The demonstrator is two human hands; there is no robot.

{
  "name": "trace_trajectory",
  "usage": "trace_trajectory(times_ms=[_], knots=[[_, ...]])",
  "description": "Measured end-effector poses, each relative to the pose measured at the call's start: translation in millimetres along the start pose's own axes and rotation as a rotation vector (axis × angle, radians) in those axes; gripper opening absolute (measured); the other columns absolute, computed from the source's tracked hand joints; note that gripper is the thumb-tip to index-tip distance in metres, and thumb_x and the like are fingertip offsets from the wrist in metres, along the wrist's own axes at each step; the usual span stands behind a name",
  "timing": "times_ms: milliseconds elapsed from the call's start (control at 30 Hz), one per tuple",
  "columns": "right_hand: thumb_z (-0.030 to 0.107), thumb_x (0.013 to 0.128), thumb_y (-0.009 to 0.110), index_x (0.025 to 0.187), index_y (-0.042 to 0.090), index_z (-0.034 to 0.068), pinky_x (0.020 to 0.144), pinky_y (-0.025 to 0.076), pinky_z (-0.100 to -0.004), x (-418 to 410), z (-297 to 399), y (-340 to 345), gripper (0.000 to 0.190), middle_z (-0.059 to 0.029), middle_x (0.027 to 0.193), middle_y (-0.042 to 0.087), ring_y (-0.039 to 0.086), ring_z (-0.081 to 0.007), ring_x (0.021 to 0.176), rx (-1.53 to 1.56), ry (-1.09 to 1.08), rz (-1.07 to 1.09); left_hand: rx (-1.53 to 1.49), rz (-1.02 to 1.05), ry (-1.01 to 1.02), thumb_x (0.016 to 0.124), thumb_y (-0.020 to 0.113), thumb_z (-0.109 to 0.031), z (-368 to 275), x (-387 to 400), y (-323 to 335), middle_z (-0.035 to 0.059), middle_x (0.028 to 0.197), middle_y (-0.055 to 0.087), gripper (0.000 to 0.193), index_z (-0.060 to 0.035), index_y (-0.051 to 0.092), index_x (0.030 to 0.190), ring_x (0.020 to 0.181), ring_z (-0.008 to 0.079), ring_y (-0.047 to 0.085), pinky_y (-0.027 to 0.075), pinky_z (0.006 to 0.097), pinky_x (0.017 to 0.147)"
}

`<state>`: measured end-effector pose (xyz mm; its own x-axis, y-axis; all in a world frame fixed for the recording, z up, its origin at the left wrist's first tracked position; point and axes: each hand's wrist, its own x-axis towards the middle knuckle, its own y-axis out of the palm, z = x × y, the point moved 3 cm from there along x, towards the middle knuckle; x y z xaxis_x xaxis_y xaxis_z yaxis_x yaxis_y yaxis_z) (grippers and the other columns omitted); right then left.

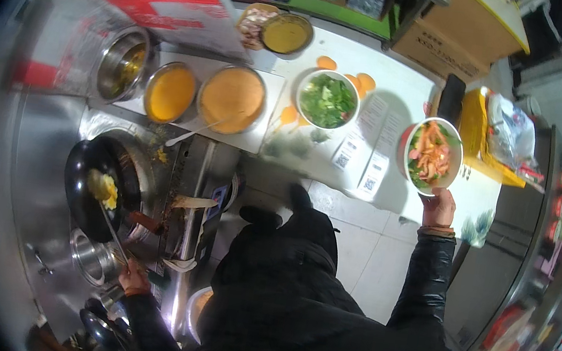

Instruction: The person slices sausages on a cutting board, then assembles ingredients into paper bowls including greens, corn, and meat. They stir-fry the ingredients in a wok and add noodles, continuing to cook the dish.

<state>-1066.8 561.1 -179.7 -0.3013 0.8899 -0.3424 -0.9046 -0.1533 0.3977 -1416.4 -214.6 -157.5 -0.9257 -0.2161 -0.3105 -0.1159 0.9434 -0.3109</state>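
Observation:
Down at the left, my left hand (133,278) grips the long metal handle (114,233) of a cooking utensil. Its far end reaches into a black wok (75,200) on the stove, where cooked yellow egg (104,188) lies; the egg hides the utensil's head. My right hand (439,208), arm stretched out, holds the near rim of a paper bowl (458,157). Leafy greens and pinkish sliced meat (430,156) fill that bowl. To its left, a white bowl (299,100) of chopped greens (328,101) stands on the table.
Two printed slips (378,157) with codes lie between the bowls. Behind the wok stand a bowl of orange-yellow liquid (170,92), a larger orange bowl (232,96) with a white spoon (186,139), and a steel pot (107,70). A yellow crate (473,127) sits at the right.

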Motion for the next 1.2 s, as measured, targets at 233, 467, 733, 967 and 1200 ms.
trace_trajectory(times_ms=[233,467,733,967,1200], knots=[[0.007,0.092,0.062,0.097,0.069,0.0,0.083,0.054,-0.0336,-40,-12,206,0.011,-0.0075,0.097,0.071,0.066,-0.0177,0.088,-0.165,0.046,0.491,0.562,-0.01,0.602,0.102,0.062,-0.027,-7,0,-49,-0.0001,0.063,0.051,0.017,-0.0103,0.062,0.103,0.047,0.0108,0.048,0.034,0.028,0.038],[0.005,0.089,0.073,0.094,0.072,0.005,0.081,0.056,-0.0317,-114,-82,399,0.005,-0.006,0.095,0.073,0.068,-0.016,0.087,-0.225,0.142,0.802,0.122,-0.014,-0.193,0.101,0.062,-0.023,14,-9,-51,-0.0018,0.055,0.046,0.018,-0.006,0.063,0.107,0.043,0.0084,0.044,0.033,0.0266,0.039],[0.012,0.089,0.073,0.08,0.067,0.007,0.084,0.057,-0.0365,-228,-140,487,0.012,-0.0058,0.09,0.07,0.067,-0.0179,0.084,-0.311,0.25,0.992,0.531,-0.239,0.221,0.096,0.065,-0.023,-3,-39,-80,0.0275,0.094,0.069,0.036,-0.0042,0.062,0.126,0.085,0.0458,0.068,0.054,0.0511,0.073],[0.023,0.087,0.076,0.11,0.067,0.005,0.085,0.056,-0.0339,-275,-193,538,0.031,-0.007,0.113,0.07,0.068,-0.022,0.099,-0.424,0.389,1.013,0.382,-0.081,0.198,0.095,0.067,-0.027,22,-44,-84,0.0256,0.091,0.069,0.037,-0.0047,0.059,0.123,0.089,0.0482,0.066,0.052,0.0539,0.072],[0.019,0.09,0.072,0.111,0.068,0.002,0.083,0.058,-0.0344,-279,-215,548,0.027,-0.0114,0.112,0.071,0.07,-0.0223,0.098,-0.447,0.462,1.148,0.365,-0.247,0.067,0.096,0.066,-0.025,14,-52,-70,0.0249,0.083,0.066,0.034,-0.0013,0.061,0.12,0.08,0.043,0.069,0.051,0.0481,0.065]])
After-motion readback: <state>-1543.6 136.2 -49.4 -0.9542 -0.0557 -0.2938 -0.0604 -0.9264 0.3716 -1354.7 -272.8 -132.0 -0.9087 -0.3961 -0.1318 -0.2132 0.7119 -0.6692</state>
